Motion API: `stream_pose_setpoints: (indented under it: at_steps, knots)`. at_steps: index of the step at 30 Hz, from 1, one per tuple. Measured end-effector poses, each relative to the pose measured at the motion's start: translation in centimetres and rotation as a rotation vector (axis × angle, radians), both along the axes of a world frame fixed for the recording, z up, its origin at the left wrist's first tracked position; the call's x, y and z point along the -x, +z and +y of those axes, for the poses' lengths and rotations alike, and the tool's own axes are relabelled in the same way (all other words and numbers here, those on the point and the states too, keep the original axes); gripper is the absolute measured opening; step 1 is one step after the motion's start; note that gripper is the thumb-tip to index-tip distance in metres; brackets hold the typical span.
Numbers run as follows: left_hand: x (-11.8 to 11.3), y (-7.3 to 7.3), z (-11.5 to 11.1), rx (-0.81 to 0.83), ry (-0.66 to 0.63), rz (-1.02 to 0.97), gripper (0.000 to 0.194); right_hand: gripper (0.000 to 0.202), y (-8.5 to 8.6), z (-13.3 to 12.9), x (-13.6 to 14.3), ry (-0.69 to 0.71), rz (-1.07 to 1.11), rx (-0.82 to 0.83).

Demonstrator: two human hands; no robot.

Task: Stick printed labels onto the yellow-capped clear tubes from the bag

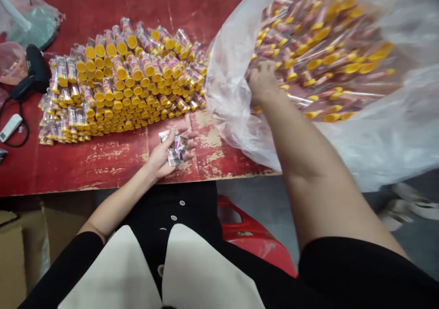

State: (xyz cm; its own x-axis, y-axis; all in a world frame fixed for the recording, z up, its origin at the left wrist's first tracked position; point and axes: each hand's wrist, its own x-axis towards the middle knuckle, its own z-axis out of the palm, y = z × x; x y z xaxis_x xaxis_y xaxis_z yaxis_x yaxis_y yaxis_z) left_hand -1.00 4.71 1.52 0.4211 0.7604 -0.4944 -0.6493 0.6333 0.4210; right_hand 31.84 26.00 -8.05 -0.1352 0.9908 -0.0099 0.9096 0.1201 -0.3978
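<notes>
Near the table's front edge, my left hand (161, 155) lies palm up with its fingers spread. On it rest several small shiny printed plastic packets (176, 149), the thumb lying over them. My right hand (263, 82) reaches into the mouth of a large clear plastic bag (229, 75). Inside this bag lie many loose clear tubes with yellow caps (315, 64), blurred by motion. The fingers of that hand are smeared among the tubes, so whether they grip one does not show. Left of the bag, similar yellow-capped tubes (126, 82) are stacked in a wide pile, caps facing me.
The red table (116, 160) has worn patches. At its left side lie a black handheld device (37, 71) with a cable, a white object (11, 128), a pink basket (13, 64) and a greenish bag (39, 27). Below are a red stool (257, 242) and cardboard boxes (51, 235).
</notes>
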Motion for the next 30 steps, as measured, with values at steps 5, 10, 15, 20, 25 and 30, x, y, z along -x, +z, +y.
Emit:
stream_pose_setpoints:
  at_steps: [5,10,15,20,25,30]
  knots:
    - [0.2,-0.9,0.0,0.028,0.046,-0.053,0.025,0.025,-0.1,-0.7,-2.2,-0.198,0.075,-0.008]
    - [1.0,-1.0,-0.5,0.013,0.079,-0.048,0.025,0.031,2.9,-0.5,-2.4,0.121,0.342,0.099]
    - [0.8,-1.3,-0.6,0.03,0.201,-0.005,0.023,0.051,7.7,-9.3,4.3,0.191,0.904,-0.1]
    - [-1.3,-2.2,-0.5,-0.011,0.258,-0.001,0.028,0.049,7.3,-21.3,16.2,-0.091,0.91,-0.015]
    - [-0.2,-3.1,-0.2,-0.008,0.315,0.134,0.027,0.037,5.5,-22.0,17.8,-0.146,1.035,0.027]
    - [0.7,-4.4,0.8,-0.226,0.246,0.496,0.03,0.023,6.9,-17.9,15.4,0.113,0.772,-0.003]
